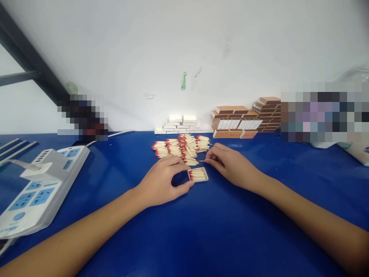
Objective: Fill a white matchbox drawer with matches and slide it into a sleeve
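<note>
Here's a rewording: Carefully, the left hand steadies the matchbox tray.

We hold the small white tray of red-tipped matches by its left end, between the thumb and fingers of our left hand. Our right hand pinches a single match just beyond the tray, its dark head pointing left. Behind them we see a loose pile of matches on the blue surface. Stacked white trays stand near the wall, and to their right rise brown matchboxes. At our left lies a white power strip with blue sockets and a white plug in it.
</note>
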Demonstrator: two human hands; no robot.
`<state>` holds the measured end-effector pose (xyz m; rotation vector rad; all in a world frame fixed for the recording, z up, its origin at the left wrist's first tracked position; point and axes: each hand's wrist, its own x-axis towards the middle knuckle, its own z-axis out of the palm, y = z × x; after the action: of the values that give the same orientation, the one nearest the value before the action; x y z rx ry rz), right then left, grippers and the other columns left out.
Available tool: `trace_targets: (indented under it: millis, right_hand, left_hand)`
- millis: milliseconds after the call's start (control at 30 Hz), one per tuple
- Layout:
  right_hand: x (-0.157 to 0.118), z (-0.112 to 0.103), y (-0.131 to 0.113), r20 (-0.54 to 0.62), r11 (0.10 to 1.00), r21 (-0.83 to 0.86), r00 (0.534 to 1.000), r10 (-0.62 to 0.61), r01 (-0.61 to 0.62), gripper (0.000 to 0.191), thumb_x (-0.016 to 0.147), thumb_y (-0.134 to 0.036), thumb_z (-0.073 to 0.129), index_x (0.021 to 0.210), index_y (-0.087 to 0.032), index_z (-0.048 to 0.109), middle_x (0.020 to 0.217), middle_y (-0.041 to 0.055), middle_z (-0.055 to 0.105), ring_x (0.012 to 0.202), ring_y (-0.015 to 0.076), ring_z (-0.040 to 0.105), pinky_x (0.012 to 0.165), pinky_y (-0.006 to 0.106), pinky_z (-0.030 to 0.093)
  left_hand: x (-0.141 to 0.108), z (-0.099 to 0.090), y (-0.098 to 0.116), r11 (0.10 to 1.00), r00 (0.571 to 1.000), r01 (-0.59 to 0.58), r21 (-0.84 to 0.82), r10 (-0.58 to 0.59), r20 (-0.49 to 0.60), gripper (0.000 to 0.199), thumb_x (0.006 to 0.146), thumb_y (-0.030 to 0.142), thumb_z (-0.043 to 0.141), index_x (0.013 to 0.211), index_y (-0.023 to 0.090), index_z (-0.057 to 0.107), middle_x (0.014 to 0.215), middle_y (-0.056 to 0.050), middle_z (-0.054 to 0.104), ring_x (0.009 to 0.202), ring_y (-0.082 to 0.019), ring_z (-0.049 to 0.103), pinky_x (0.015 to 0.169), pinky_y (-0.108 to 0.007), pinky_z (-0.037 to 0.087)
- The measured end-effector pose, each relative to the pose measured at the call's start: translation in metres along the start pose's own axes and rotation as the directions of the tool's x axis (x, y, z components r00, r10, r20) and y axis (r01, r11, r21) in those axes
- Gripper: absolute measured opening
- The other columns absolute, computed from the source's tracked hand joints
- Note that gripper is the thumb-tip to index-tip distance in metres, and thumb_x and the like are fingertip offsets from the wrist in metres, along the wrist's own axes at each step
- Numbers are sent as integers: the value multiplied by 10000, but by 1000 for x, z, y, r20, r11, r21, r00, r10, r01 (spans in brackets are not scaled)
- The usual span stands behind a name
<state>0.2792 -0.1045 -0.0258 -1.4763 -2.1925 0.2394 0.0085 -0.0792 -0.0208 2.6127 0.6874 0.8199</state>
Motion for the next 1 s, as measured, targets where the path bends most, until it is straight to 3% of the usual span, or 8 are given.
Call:
trace_targets:
  millis: [167, 400, 667, 833, 933, 1000]
  right_hand:
    - [-2, -2, -14, -37, 994, 96, 998, -52, 55, 133, 1062, -263, 564, 938, -219, 582, 930, 39, 610, 760, 174, 566, 682, 304, 456]
    - [-12, -2, -38, 56, 987, 92, 989, -134, 129, 111, 1063, -233, 522, 965, -231, 572, 981, 58, 652, 791, 185, 622, 690, 315, 490]
    - [-15, 0, -37, 45, 988, 76, 990, -136, 132, 122, 1062, -265, 547, 1000, -221, 642, 987, 57, 651, 789, 179, 631, 694, 317, 496]
    - [-9, -5, -30, -22, 986, 71, 988, -152, 153, 158, 1050, -293, 561, 984, -222, 685, 908, 53, 653, 733, 168, 605, 654, 303, 467]
    - [1, -17, -5, -172, 999, 39, 985, -21, 28, 223, 1026, -386, 582, 913, -231, 696, 748, 30, 631, 644, 177, 566, 631, 322, 443]
    - [8, -30, 19, -338, 982, 81, 922, 189, -172, 236, 982, -442, 627, 896, -234, 696, 717, 36, 651, 629, 197, 569, 627, 342, 439]
  left_hand:
    - [0, -1, 1, 1000, 1000, 4, -1, -4, 10, 267, 940, 359, 732, 1126, 169, 756, 1025, -91, 723, 986, -253, 689, 907, -434, 577]
    - [1, -1, 2, 1000, 1000, 2, 14, -2, 18, 258, 936, 357, 732, 1118, 175, 751, 1010, -89, 717, 977, -262, 680, 905, -441, 570]
    - [1, -1, 3, 1000, 1000, 3, 1, -3, 20, 251, 941, 352, 727, 1117, 175, 753, 1020, -91, 722, 968, -252, 686, 890, -429, 572]
    - [0, -1, 1, 1000, 1000, 0, 5, 0, 9, 263, 935, 355, 737, 1123, 173, 754, 1026, -94, 728, 977, -258, 690, 902, -435, 572]
    - [0, -1, 1, 1000, 1000, 2, -9, -2, 8, 260, 942, 361, 725, 1120, 173, 752, 1025, -96, 731, 976, -256, 695, 903, -438, 576]
    - [0, -1, 1, 1000, 1000, 0, -19, 0, 5, 251, 948, 362, 714, 1111, 175, 752, 1015, -94, 732, 962, -251, 697, 888, -434, 579]
